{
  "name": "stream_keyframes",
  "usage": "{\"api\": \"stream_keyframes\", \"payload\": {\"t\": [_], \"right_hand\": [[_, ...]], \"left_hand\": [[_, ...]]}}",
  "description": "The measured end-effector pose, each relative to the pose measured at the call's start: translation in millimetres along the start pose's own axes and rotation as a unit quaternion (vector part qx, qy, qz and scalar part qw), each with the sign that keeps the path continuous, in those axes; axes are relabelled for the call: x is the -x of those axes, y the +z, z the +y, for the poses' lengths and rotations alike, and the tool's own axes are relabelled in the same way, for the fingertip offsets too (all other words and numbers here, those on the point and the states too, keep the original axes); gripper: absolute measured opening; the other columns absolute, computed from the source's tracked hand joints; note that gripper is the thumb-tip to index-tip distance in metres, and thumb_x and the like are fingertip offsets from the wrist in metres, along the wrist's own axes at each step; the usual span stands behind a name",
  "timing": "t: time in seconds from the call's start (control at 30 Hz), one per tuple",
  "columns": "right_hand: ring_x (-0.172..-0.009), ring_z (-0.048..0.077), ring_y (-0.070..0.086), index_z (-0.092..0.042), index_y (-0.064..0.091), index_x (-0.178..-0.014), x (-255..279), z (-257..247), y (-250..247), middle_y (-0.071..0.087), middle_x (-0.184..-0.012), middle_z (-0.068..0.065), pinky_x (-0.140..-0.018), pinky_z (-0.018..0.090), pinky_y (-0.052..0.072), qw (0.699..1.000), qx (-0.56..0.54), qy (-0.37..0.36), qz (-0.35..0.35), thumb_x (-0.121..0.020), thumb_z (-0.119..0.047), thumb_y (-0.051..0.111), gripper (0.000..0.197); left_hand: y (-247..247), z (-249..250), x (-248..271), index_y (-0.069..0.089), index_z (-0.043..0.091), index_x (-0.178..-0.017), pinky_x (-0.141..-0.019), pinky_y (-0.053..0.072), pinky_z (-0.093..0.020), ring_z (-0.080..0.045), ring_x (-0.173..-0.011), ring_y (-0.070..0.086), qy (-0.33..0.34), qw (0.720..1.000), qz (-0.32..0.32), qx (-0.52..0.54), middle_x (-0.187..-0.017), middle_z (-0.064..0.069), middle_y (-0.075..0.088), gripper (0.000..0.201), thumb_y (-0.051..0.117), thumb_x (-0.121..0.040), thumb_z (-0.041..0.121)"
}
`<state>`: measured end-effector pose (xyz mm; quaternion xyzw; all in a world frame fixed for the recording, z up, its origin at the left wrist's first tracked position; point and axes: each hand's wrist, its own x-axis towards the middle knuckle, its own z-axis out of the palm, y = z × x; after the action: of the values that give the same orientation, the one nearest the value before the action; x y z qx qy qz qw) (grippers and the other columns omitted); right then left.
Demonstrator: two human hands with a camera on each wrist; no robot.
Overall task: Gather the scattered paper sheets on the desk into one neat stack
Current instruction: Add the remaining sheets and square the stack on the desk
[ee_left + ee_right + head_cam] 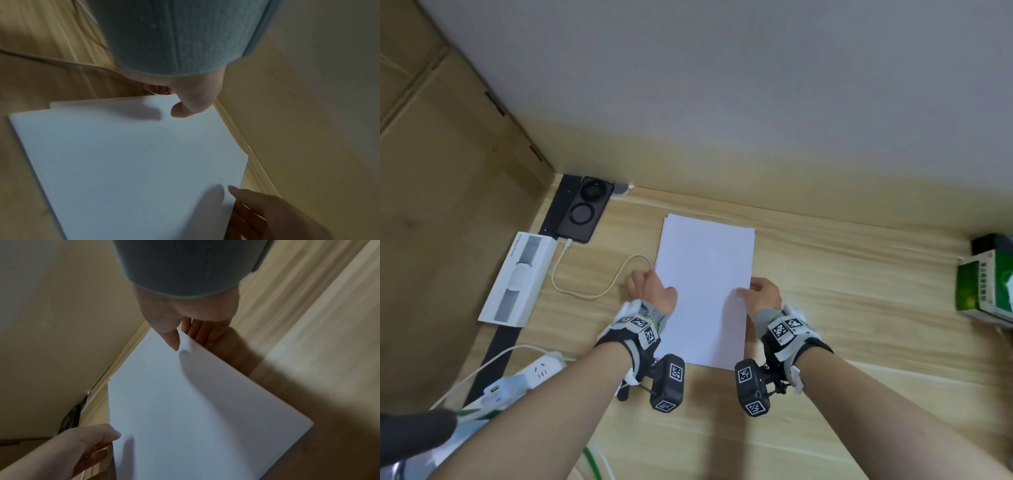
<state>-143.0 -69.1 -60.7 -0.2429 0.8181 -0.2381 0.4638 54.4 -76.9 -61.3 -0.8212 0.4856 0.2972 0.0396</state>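
Note:
A stack of white paper sheets (pixel 705 291) lies lengthwise in the middle of the wooden desk (pixel 842 308). My left hand (pixel 650 287) grips its left edge, thumb (pixel 183 110) on top and fingers hidden behind the edge. My right hand (pixel 762 294) grips the right edge, its thumb (pixel 170 337) over the top sheet and its fingers (pixel 203 332) under the edge. The paper stack (pixel 133 162) is nearly square, but a lower sheet (pixel 61 104) juts out slightly at one near corner. The right side of the paper stack (pixel 185 402) casts a shadow on the desk.
A white cable (pixel 592 284) loops just left of my left hand, running to a black phone (pixel 585 212) at the back left. A long white box (pixel 517 277) and a power strip (pixel 541 370) lie further left. A green-and-white box (pixel 986 284) stands at the far right. The wall runs close behind the stack.

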Motion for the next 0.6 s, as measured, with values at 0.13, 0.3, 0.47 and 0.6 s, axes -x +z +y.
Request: {"api": "stream_keyframes", "payload": {"t": [0.13,0.3,0.47,0.6], "right_hand": [[-0.087,0.025,0.064,-0.011,0.066,-0.111,2,14,-18,0.070,-0.103,0.008,-0.074,0.025,0.047,1.000,0.021,0.009,-0.008,-0.079,-0.006,0.064,0.032],[-0.063,0.020,0.054,-0.010,0.062,-0.091,-3,23,-24,0.066,-0.084,0.006,-0.052,0.023,0.038,0.998,0.059,0.011,-0.016,-0.075,-0.011,0.064,0.016],[-0.061,0.017,0.054,-0.014,0.061,-0.091,-7,25,-25,0.065,-0.083,0.004,-0.052,0.024,0.036,0.998,0.066,0.005,-0.022,-0.076,-0.015,0.064,0.016],[-0.060,0.016,0.051,-0.013,0.060,-0.092,-8,26,-24,0.064,-0.085,0.005,-0.048,0.022,0.032,0.998,0.063,0.005,-0.019,-0.077,-0.013,0.064,0.016]], "left_hand": [[16,10,21,0.053,0.009,-0.119,-0.100,0.032,-0.035,-0.028,-0.126,0.034,0.023,0.999,0.000,-0.041,-0.132,-0.010,0.040,0.038,0.048,-0.083,0.022],[27,15,31,0.049,0.010,-0.126,-0.107,0.025,-0.036,-0.028,-0.132,0.028,0.034,0.999,-0.002,-0.005,-0.140,-0.009,0.035,0.043,0.050,-0.085,0.024],[22,13,31,0.042,0.009,-0.135,-0.110,0.025,-0.036,-0.029,-0.134,0.030,0.018,0.999,0.016,0.043,-0.145,-0.009,0.033,0.053,0.054,-0.084,0.021],[19,15,28,0.039,0.013,-0.138,-0.109,0.032,-0.042,-0.031,-0.132,0.034,-0.022,0.996,0.001,0.083,-0.142,-0.010,0.036,0.062,0.056,-0.080,0.024]]}}
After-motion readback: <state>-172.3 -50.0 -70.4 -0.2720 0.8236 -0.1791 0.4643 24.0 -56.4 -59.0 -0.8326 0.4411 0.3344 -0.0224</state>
